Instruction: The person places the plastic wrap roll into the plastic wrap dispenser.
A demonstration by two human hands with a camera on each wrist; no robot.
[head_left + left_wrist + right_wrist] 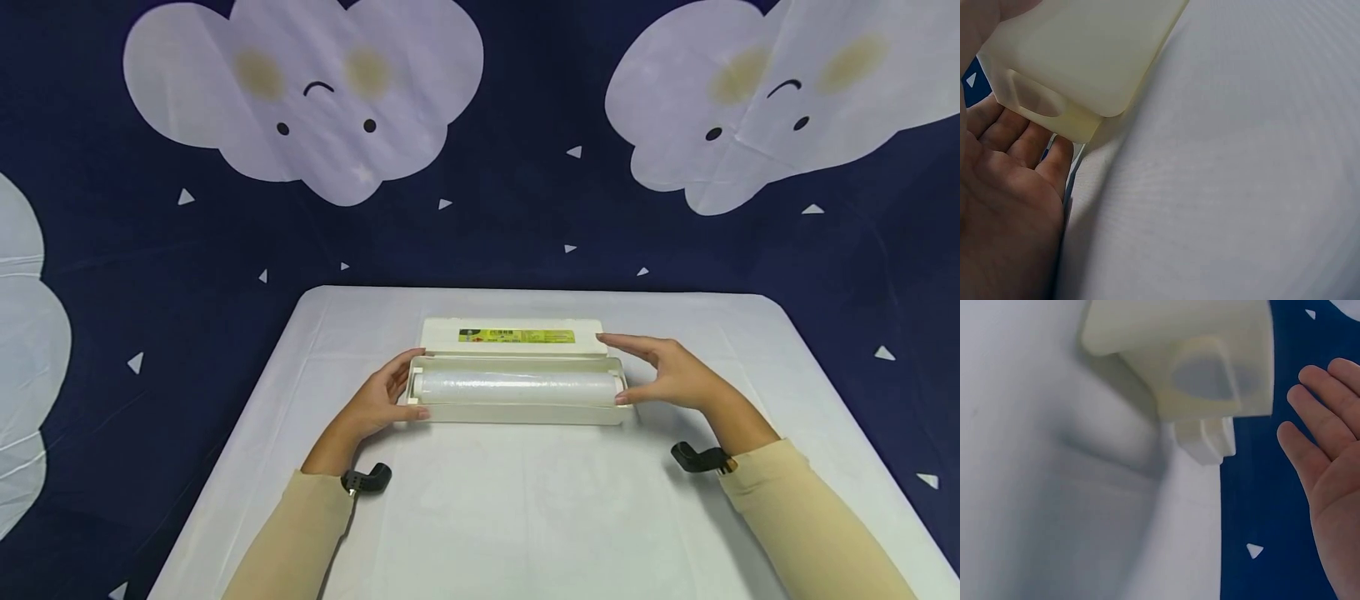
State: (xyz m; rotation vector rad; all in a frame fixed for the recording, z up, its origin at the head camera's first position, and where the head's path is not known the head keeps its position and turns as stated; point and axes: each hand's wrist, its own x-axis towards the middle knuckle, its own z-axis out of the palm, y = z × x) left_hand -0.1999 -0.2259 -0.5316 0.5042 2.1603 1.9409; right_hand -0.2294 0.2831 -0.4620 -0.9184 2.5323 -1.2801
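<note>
A long cream plastic cling film box [517,414] lies across the white table with its lid [442,334] swung back; a yellow-green label [517,336] runs along the lid. Inside the box rests a roll of clear cling film [517,387]. My left hand [381,395] grips the box's left end, thumb at the front and fingers round the back; the left wrist view shows the fingers [1019,134] at the end wall with its oval hole. At the right end, my right hand [667,372] is spread with straight fingers, thumb tip right at the box's corner.
The white-covered table [525,517] has rounded far corners. Behind and beside it hangs a dark blue cloth [510,233] printed with clouds and small triangles. A black wrist camera [367,478] sits on the left wrist, another black camera [699,458] on the right.
</note>
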